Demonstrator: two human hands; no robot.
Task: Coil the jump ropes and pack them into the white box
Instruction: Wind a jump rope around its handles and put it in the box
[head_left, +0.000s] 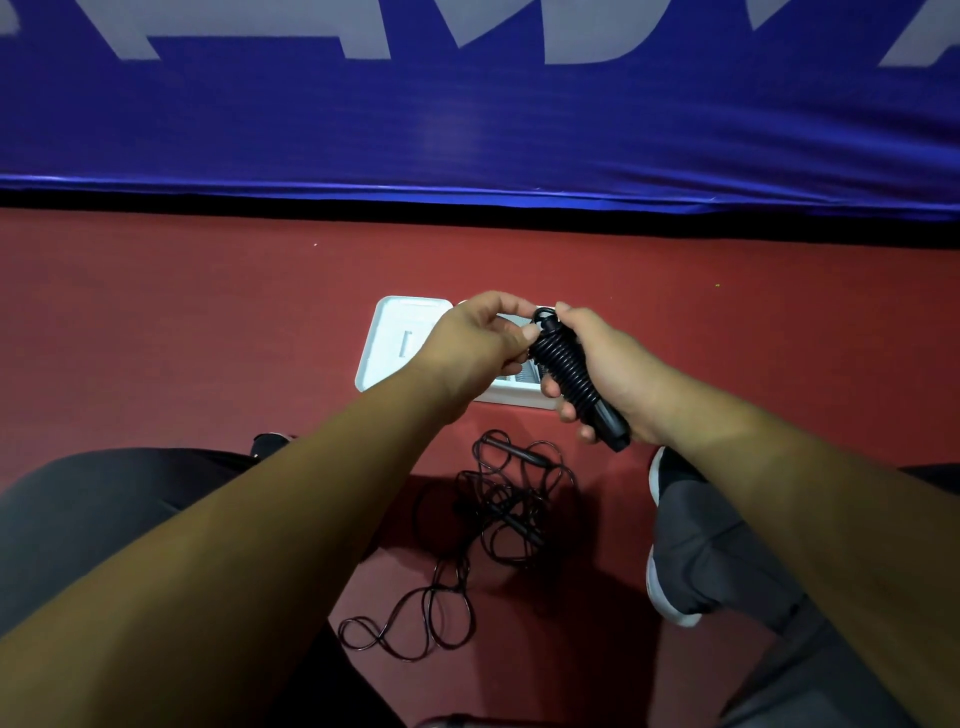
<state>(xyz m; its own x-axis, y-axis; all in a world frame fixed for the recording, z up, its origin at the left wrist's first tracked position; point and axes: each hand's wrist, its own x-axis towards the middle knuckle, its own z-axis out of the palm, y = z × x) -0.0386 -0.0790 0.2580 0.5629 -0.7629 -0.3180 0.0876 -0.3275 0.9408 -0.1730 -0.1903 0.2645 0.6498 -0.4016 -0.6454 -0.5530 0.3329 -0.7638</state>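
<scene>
Right grip (608, 364) curled round coiled jump rope (563, 364); left grip (478, 338) pinching its top loop, above white box (400, 338); tangled jump rope (498, 509) on floor (208, 338)

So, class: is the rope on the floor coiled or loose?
Loose: the floor rope sprawls in tangled loops, not wound up.

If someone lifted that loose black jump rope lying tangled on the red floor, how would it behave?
Probably floppy: the loose black jump rope lies in limp, crossing loops on the red floor. Lifted at one spot, it would likely dangle and snag on itself. Its slim black handle looks stiff, so that is perhaps the easier place to grip.
</scene>
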